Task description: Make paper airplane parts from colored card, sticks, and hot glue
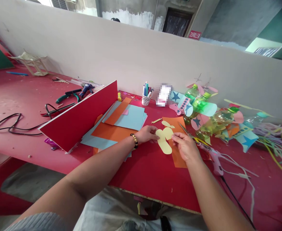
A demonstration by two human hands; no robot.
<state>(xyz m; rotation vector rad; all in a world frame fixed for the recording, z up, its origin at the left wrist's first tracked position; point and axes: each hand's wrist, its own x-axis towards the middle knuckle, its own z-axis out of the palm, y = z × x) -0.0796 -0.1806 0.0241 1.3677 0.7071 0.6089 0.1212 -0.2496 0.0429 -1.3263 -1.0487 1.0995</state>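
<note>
Both my hands hold a pale yellow paper cutout [164,141] with rounded lobes, just above an orange paper sheet [177,150] on the red table [145,173]. My left hand [147,134], with a bead bracelet on the wrist, pinches the cutout's left edge. On the right edge my right hand [185,146] pinches it. Another small yellow paper piece [168,124] lies on the orange sheet beyond my fingers. Scissors [185,130] lie close behind my right hand.
A stack of blue and orange paper sheets [121,122] lies left, beside an upright red divider board [80,117]. A cup of markers [146,96] stands at the back. Decorated green plastic bottles [203,110] lie right. A pink glue gun [214,160] with cord lies near my right wrist.
</note>
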